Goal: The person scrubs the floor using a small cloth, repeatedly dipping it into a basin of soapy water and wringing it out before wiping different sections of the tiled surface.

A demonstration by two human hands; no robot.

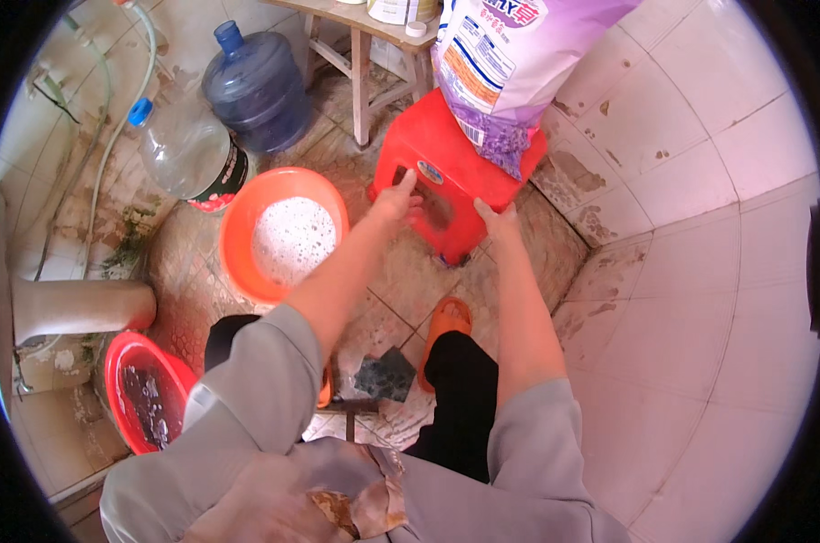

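A red plastic stool stands on the tiled floor in front of me, with a step-like top and openings in its near side. A large purple-and-white plastic bag bearing writing rests upright on it. My left hand is at the stool's near left side, fingers apart over the opening; any touch is hard to judge. At the near right corner my right hand has its thumb on the stool's edge, its other fingers mostly hidden. Left of my left forearm sits an orange basin of foamy suds.
A blue water-cooler bottle and a clear bottle with a blue cap stand at the back left. Behind them is a wooden bench. A red basin of dark contents lies lower left, near a pedestal. Tiled walls close the right.
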